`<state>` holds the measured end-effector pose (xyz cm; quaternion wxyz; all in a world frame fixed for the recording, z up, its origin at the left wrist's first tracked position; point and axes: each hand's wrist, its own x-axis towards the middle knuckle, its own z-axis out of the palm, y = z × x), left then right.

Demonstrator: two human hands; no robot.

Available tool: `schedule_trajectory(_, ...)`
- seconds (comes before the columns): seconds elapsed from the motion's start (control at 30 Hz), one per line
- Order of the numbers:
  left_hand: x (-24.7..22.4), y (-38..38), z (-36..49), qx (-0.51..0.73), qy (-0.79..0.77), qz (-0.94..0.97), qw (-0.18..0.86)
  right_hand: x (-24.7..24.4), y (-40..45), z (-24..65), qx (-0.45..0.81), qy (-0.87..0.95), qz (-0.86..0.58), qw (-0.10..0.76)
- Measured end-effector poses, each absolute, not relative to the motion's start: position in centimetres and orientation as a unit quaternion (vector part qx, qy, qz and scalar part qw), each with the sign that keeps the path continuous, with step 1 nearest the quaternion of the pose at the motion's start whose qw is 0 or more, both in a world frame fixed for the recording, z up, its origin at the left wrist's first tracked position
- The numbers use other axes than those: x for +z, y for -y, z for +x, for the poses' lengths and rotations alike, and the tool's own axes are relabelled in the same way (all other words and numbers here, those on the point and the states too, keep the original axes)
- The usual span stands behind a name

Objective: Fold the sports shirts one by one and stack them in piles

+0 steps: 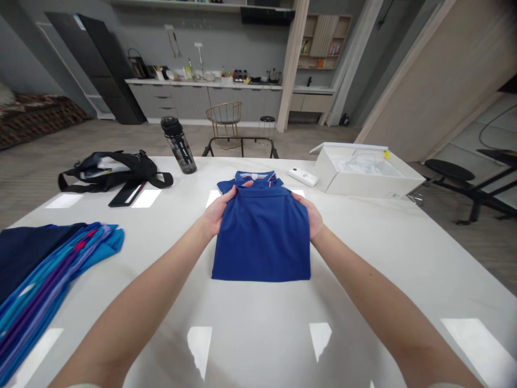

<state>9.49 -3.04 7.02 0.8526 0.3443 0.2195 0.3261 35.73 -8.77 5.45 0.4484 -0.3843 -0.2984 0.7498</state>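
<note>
1. So, the blue polo (262, 237) is folded on the white table (258, 328), its collar (265, 176) at the far end. Left hand (216, 213) and right hand (313, 218) each grip a side of the folded-over part near its top edge.

2. Biggest risk imo: one hand pulling harder or letting go first, which would skew the fold.

3. The fabric looks soft and a bit rippled, so laying it down unsmoothed could leave creases. Shoving it too far forward might bunch the collar.

4. The white handheld device (302, 177) is near the right hand, so a wide swing could knock it.

5. Writing: pale lettering runs down the bottle (177, 144), too blurry for me to read. Something like a label inside the collar, plus tiny marks on the device; can't make out either, so no brands.
</note>
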Motion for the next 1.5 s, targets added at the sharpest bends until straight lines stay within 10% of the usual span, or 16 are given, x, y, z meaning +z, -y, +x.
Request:
schedule_trajectory(0.4, 1.8, -15.5, 11.8, 0.349, -0.415, 0.394, 0.742, 1.4, -11.5, 37.5, 0.639, 0.299, -0.504, 0.498)
schedule_trajectory(0.9, -2.4, -19.4, 11.8, 0.442, -0.485, 0.5, 0.565, -3.4, -15.7, 37.2, 0.361, 0.41, -0.657, 0.519)
schedule_trajectory(1.17, -1.8, -15.9, 12.2, 0.369, -0.511, 0.776, 0.021, -2.9, -13.1, 36.7, -0.023, 0.541, -0.745, 0.389)
schedule_trajectory(1.5, -5.7, -10.6, 15.8, 0.109, -0.526, 0.84, 0.077, -4.8, -8.4, 33.2, 0.066, 0.665, -0.736, 0.109)
